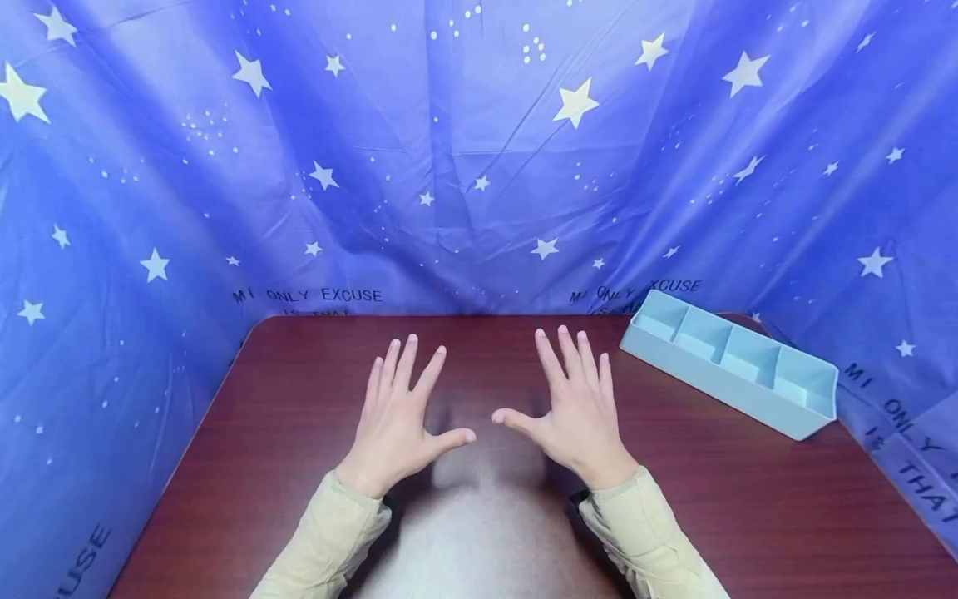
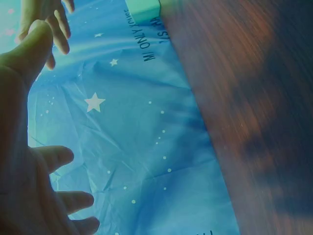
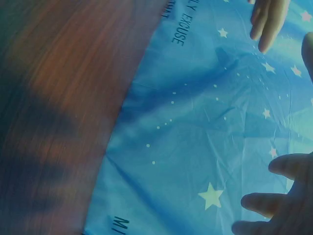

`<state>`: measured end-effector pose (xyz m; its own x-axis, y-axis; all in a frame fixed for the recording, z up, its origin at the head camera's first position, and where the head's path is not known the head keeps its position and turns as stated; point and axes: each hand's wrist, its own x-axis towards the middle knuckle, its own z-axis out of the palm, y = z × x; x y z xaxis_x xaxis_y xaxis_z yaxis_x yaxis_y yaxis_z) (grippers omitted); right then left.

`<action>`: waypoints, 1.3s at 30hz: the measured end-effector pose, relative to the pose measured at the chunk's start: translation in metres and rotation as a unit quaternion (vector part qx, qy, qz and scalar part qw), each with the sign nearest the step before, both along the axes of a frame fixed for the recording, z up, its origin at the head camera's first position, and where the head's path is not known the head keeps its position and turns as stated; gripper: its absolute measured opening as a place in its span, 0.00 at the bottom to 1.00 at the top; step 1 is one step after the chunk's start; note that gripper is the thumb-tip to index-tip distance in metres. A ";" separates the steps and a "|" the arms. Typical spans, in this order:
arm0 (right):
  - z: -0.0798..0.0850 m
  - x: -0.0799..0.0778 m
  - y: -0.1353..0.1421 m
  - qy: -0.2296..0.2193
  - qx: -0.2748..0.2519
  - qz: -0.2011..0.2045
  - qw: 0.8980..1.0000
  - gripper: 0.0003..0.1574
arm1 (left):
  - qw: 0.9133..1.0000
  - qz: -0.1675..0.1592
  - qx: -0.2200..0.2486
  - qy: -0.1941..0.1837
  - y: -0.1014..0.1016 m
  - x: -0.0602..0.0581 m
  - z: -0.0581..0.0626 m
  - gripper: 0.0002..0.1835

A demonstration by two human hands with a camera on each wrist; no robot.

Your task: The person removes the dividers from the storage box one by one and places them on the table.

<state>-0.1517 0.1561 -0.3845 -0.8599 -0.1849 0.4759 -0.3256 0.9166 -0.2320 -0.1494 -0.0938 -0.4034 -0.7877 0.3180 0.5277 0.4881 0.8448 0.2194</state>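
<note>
Both hands hover over a dark red-brown wooden table (image 1: 299,399), fingers spread and holding nothing. The left hand (image 1: 394,424) is left of centre, its thumb pointing toward the other hand. Facing it across a small gap, the right hand (image 1: 580,416) has its thumb pointing left. Nearest to the right hand is a pale blue-green tray (image 1: 718,387) with several open compartments, lying at a slant at the table's right; the two do not touch. In the left wrist view, a corner of the tray (image 2: 144,11) shows at the top.
A blue curtain (image 1: 464,166) with white stars and printed lettering hangs around the table's back and sides. The tray lies close to the table's back right edge. Light sleeves (image 1: 329,528) cover both forearms.
</note>
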 end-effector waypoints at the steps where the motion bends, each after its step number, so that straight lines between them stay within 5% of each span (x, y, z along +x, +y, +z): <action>1: -0.001 0.000 0.002 -0.005 -0.011 0.001 1.000 0.72 | 1.000 -0.008 0.009 -0.002 0.001 -0.001 -0.001 0.58; 10: 0.002 -0.003 0.023 -0.048 -0.069 -0.015 0.996 0.69 | 0.997 -0.043 0.057 -0.043 0.016 -0.011 0.000 0.53; 26: -0.002 0.004 0.067 -0.061 -0.068 -0.051 0.995 0.66 | 0.989 -0.098 0.071 -0.087 0.062 -0.025 0.000 0.48; 39: 0.003 0.011 0.112 -0.081 -0.071 -0.088 0.990 0.65 | 0.984 -0.147 0.019 -0.096 0.108 -0.032 0.002 0.46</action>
<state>-0.1411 0.2680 -0.3813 -0.9399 0.0340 0.3397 -0.1112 0.9103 -0.3987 -0.1818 0.0145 -0.4014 -0.7515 0.5297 0.3932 0.6560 0.6634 0.3600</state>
